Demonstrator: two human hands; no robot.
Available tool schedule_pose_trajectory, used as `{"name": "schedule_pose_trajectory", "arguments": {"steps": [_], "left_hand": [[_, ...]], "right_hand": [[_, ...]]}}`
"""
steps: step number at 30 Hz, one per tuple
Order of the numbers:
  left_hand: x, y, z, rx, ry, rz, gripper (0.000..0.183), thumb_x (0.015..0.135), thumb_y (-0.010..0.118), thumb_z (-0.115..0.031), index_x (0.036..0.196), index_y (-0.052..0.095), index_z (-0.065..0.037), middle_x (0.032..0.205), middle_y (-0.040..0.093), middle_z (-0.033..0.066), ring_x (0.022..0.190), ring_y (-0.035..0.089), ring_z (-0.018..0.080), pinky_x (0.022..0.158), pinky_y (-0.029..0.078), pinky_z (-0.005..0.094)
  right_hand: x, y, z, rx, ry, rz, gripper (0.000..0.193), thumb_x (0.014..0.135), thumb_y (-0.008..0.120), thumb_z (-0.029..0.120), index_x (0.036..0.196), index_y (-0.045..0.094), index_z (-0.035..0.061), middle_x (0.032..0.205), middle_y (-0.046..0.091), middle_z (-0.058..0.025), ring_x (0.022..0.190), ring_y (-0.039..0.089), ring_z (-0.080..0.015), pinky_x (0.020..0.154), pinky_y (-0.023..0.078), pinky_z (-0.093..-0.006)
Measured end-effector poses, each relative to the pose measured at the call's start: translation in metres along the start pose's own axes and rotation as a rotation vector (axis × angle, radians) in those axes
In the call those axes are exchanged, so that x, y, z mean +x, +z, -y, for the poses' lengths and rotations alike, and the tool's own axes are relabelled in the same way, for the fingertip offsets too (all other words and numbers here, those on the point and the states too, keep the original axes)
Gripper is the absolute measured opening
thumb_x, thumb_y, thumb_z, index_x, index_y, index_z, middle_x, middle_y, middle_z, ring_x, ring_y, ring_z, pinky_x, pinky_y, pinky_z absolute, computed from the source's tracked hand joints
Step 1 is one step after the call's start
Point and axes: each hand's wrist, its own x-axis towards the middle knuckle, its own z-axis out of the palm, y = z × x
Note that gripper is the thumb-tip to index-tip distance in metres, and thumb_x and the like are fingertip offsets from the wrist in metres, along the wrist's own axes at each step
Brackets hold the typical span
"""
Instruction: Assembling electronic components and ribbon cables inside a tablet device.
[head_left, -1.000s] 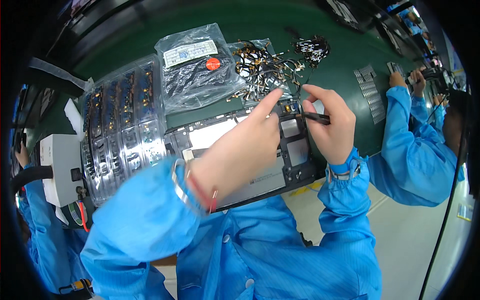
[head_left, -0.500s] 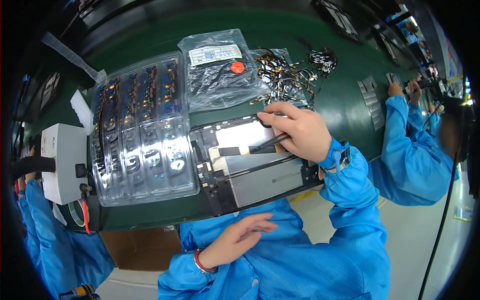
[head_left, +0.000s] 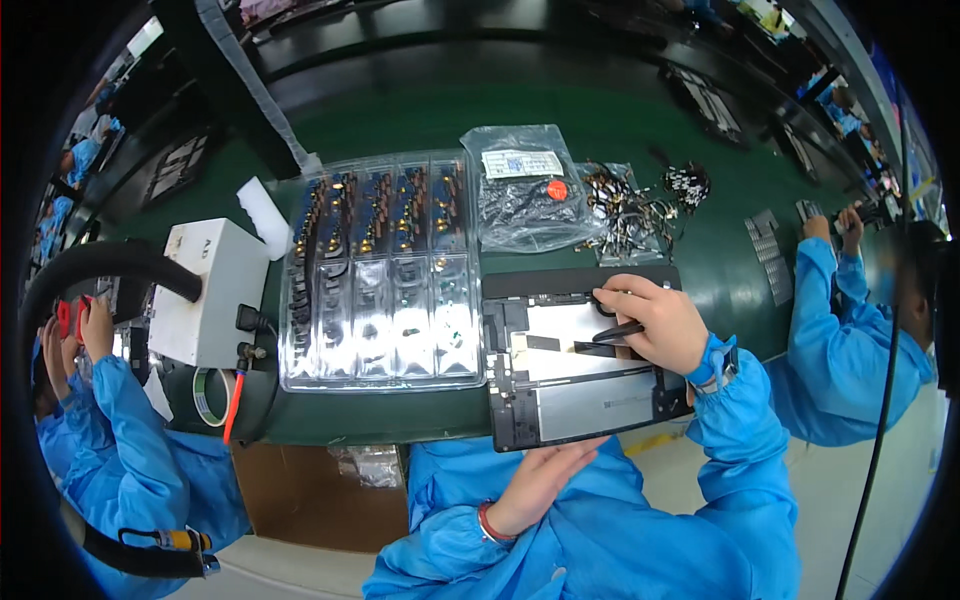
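An opened tablet (head_left: 600, 408) with a black frame and silver inner panels lies in front of me at the table's near edge. Over its right part, my right hand (head_left: 662, 322) grips black tweezers (head_left: 622, 332), whose tips point left at a dark strip with a tan end (head_left: 560, 346) on the panel. A small dark looped piece (head_left: 606, 305) shows by its fingertips; I cannot tell whether they hold it. My left hand (head_left: 545, 487) is below the tablet's near edge with fingers stretched out, holding nothing visible. Whether its fingertips touch the tablet is unclear.
Left of the tablet is a clear plastic tray (head_left: 378, 372) of small circuit boards. Behind are a plastic bag (head_left: 522, 220) and loose cables (head_left: 618, 205). A white box (head_left: 200, 300) with a black hose and a tape roll (head_left: 203, 398) stand left. Co-workers sit on both sides.
The view has shifted, so the table things appear further right. My left hand has come up to the tablet's near edge. My right hand keeps the tweezers over the panel.
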Motion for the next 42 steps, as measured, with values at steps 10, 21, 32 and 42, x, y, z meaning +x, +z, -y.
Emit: {"name": "schedule_pose_trajectory", "arguments": {"steps": [10, 21, 32, 42], "left_hand": [[0.037, 0.07, 0.014, 0.261, 0.455, -0.154, 0.019, 0.086, 0.054, -0.009, 0.103, 0.054, 0.0, 0.096, 0.059, 0.0042, 0.088, 0.055, 0.0136, 0.078, 0.043, 0.0254], [0.027, 0.125, -0.039, 1.796, 1.347, -0.214, 0.06, 0.057, 0.07, -0.003, 0.115, 0.058, -0.014, 0.123, 0.045, 0.0137, 0.111, 0.043, 0.042, 0.09, 0.04, 0.045], [0.025, 0.111, -0.021, 2.082, 1.419, -0.567, 0.051, 0.064, 0.069, -0.01, 0.111, 0.062, -0.026, 0.118, 0.046, 0.0054, 0.11, 0.044, 0.0327, 0.091, 0.034, 0.05], [0.038, 0.107, -0.038, 1.742, 1.383, -0.177, 0.054, 0.062, 0.068, -0.001, 0.113, 0.061, -0.019, 0.124, 0.046, 0.0115, 0.113, 0.044, 0.0402, 0.091, 0.037, 0.0516]], "right_hand": [[-0.013, -0.046, 0.017, 0.138, 0.119, -0.135, 0.046, 0.066, 0.05, -0.006, 0.11, 0.058, 0.0026, 0.111, 0.052, -0.0117, 0.082, 0.059, -0.023, 0.07, 0.048, -0.0282], [0.01, -0.035, 0.059, 0.398, 0.021, -0.929, 0.037, 0.081, 0.047, -0.003, 0.117, 0.054, -0.0003, 0.119, 0.051, -0.0125, 0.099, 0.053, -0.016, 0.083, 0.041, -0.0234], [0.009, -0.055, 0.031, 0.613, 0.006, -0.949, 0.037, 0.081, 0.045, -0.003, 0.116, 0.055, -0.0001, 0.12, 0.05, -0.0145, 0.105, 0.051, -0.0179, 0.087, 0.039, -0.0245], [0.006, -0.033, 0.053, 0.814, -0.042, -0.942, 0.037, 0.081, 0.044, -0.004, 0.116, 0.055, 0.0, 0.121, 0.05, -0.0162, 0.11, 0.049, -0.0196, 0.091, 0.038, -0.0255]]}}
